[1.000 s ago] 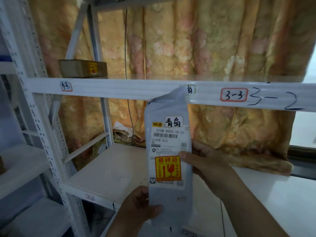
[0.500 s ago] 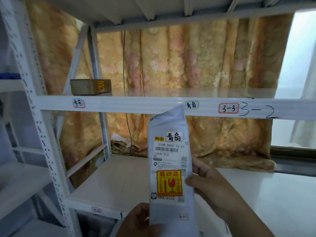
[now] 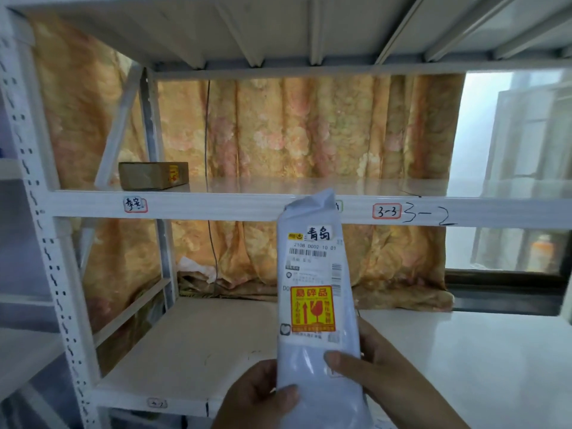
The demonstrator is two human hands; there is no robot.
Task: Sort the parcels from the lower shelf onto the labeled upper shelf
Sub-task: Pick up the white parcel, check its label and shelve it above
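The upper shelf [image 3: 247,207] has name tags on its front edge, and the white bag [image 3: 315,292] is held upright just below it, probably so its written name can be matched to a tag. The right hand [image 3: 380,371] grips the bag's lower right side, and the left hand [image 3: 260,397] grips its bottom left.

You hold a white parcel [image 3: 318,305] upright in both hands: left hand [image 3: 260,394] at its bottom edge, right hand [image 3: 368,370] wrapped around its side. Its top overlaps the upper shelf [image 3: 247,207] rail beside the 3-3 label [image 3: 387,211]. A box [image 3: 153,175] sits on that shelf, far left
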